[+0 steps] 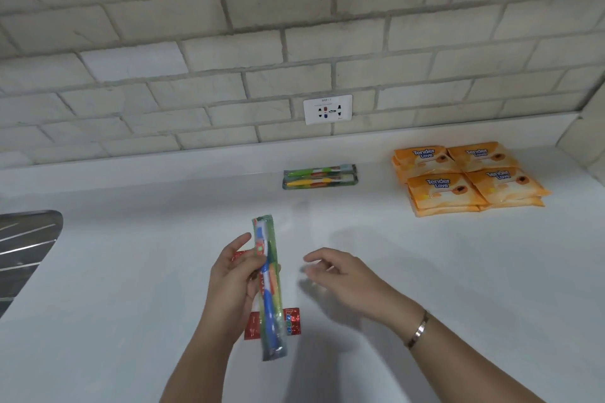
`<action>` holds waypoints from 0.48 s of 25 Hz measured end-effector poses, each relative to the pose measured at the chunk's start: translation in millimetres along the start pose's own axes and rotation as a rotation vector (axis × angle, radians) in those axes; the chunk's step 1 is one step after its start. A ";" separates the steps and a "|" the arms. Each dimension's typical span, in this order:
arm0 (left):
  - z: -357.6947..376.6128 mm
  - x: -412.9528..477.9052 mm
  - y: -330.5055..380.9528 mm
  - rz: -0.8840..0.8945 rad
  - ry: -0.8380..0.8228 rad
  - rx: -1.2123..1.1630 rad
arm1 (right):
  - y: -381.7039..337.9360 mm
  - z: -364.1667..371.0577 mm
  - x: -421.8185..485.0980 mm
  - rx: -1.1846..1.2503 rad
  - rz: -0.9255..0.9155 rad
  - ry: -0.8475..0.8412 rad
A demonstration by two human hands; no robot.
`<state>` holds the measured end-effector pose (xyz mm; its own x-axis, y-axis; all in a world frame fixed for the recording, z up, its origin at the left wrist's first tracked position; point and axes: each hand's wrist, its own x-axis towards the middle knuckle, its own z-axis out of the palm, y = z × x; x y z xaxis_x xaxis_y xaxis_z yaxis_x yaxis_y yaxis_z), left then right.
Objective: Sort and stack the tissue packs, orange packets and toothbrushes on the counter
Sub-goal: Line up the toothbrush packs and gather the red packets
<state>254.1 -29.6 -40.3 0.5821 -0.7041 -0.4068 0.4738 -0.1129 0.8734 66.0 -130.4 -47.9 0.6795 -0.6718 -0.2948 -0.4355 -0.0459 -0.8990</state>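
Head view showed the wrapped toothbrush held upright over the near middle of the bench, blue handle inside a clear sleeve, pinched at its upper half between the thumb and curled fingers of the left hand. Just beside it hung the right hand, blurred, fingers loosely bent and holding nothing that could be made out. Under the toothbrush a red packet showed, mostly hidden by the hand and sleeve; it seemed to lie on the bench, though that could not be told for sure. Farther back, near the wall, two toothbrush packs lay lengthwise, one touching the other, and well to the right the orange packets sat in four neat piles. By my reading, the step in hand was to carry this toothbrush to the two at the back. Doing it well would mean turning it level, matching its length to theirs, and setting it squarely on or against them so the slippery sleeves do not slide apart. A wall socket sat above that pile, and a metal drainer edged in at far left.
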 end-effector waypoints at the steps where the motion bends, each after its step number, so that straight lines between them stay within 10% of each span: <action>1: 4.5 0.0 -0.4 -0.007 0.004 -0.055 | -6.1 4.2 -2.7 0.043 -0.003 -0.026; 7: 22.6 2.8 -6.7 -0.055 -0.098 -0.071 | -9.9 17.0 -7.7 0.224 -0.007 0.065; 12: 42.1 10.2 9.0 0.060 -0.336 0.457 | -23.2 -0.2 9.6 0.251 -0.072 0.373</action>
<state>236.5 -67.3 -25.3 0.3217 -0.8945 -0.3104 0.0688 -0.3049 0.9499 82.6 -135.9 -29.8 0.4234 -0.8961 -0.1330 -0.2070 0.0473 -0.9772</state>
